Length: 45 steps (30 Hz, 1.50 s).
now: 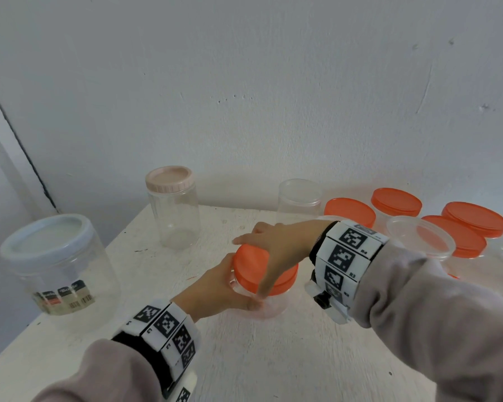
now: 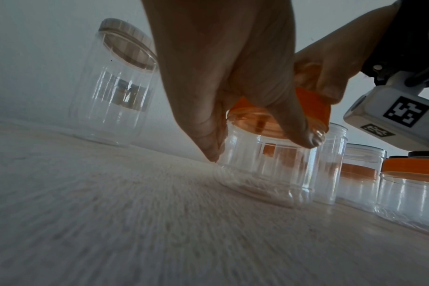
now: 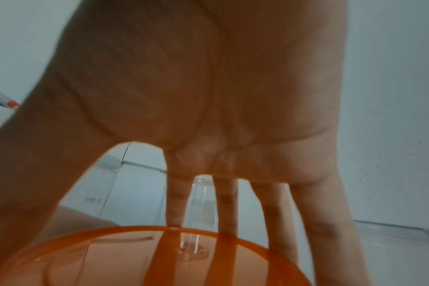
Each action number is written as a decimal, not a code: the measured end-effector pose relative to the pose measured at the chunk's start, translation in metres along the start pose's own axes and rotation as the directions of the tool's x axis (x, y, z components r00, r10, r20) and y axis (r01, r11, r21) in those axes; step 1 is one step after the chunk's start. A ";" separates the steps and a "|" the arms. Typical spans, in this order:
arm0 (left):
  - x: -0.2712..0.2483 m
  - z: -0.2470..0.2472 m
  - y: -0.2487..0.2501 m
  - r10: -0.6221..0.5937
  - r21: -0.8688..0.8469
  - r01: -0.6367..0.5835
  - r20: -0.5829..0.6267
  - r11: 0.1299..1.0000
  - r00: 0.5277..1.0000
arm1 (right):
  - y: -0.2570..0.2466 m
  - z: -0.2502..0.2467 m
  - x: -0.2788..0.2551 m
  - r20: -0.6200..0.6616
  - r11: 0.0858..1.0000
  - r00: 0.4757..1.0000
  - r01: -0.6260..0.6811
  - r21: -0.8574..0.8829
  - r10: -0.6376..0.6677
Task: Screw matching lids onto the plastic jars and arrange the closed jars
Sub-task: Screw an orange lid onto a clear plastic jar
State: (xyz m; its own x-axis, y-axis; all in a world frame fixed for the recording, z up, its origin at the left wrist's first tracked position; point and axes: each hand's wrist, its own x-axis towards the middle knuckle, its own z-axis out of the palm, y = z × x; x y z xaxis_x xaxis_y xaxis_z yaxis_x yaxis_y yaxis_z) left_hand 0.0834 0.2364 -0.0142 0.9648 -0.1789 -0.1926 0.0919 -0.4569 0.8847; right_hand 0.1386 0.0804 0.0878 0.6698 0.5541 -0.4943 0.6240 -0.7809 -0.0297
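Observation:
A small clear plastic jar (image 1: 269, 307) stands on the white table (image 1: 273, 358) near its middle. My left hand (image 1: 215, 285) grips it from the left, with fingers and thumb round its neck (image 2: 265, 170). An orange lid (image 1: 249, 266) sits on the jar's mouth and looks tilted. My right hand (image 1: 276, 245) covers the lid from above, thumb down its near side and fingers spread over the far rim. In the right wrist view the lid (image 3: 135, 257) lies under the palm (image 3: 208, 96). The left wrist view shows the lid's rim (image 2: 311, 104) beside my left hand (image 2: 233, 77).
A large jar with a pale blue lid (image 1: 53, 256) stands at the left edge. A tall jar with a pink lid (image 1: 173, 207) is behind. An open clear jar (image 1: 299, 198), another (image 1: 418, 236) and several orange-lidded jars (image 1: 397, 204) crowd the back right by the wall.

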 end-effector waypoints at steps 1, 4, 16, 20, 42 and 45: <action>0.000 0.000 0.000 0.004 0.002 -0.004 0.001 1.000 1.000 | 0.000 -0.002 -0.002 0.015 1.000 1.000 0.010 0.005 -0.010; -0.001 0.000 0.000 0.000 0.003 0.000 -0.007 1.000 1.000 | -0.001 -0.001 -0.003 -0.021 1.000 1.000 -0.017 0.019 0.018; 0.000 0.002 0.002 0.000 0.033 0.000 -0.022 0.999 1.000 | -0.001 -0.006 -0.002 0.044 1.000 0.999 0.020 -0.009 -0.020; 0.001 0.002 0.000 -0.005 0.035 0.006 -0.025 0.999 1.000 | 0.001 -0.001 -0.003 -0.025 0.998 0.997 -0.068 0.017 0.069; 0.003 0.002 -0.003 0.028 0.011 -0.028 -0.002 1.000 1.000 | -0.001 -0.008 -0.005 0.045 0.999 0.999 0.028 -0.035 -0.027; 0.003 0.002 -0.003 0.056 0.005 -0.056 0.011 0.998 0.998 | -0.001 -0.009 -0.002 0.047 0.998 0.997 0.063 0.001 -0.063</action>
State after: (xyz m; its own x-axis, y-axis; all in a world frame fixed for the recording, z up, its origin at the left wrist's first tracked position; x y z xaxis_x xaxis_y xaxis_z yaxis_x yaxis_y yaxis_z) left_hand 0.0854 0.2355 -0.0183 0.9658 -0.2132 -0.1475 0.0368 -0.4504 0.8921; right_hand 0.1400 0.0822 0.0967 0.6092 0.5882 -0.5319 0.6649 -0.7444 -0.0616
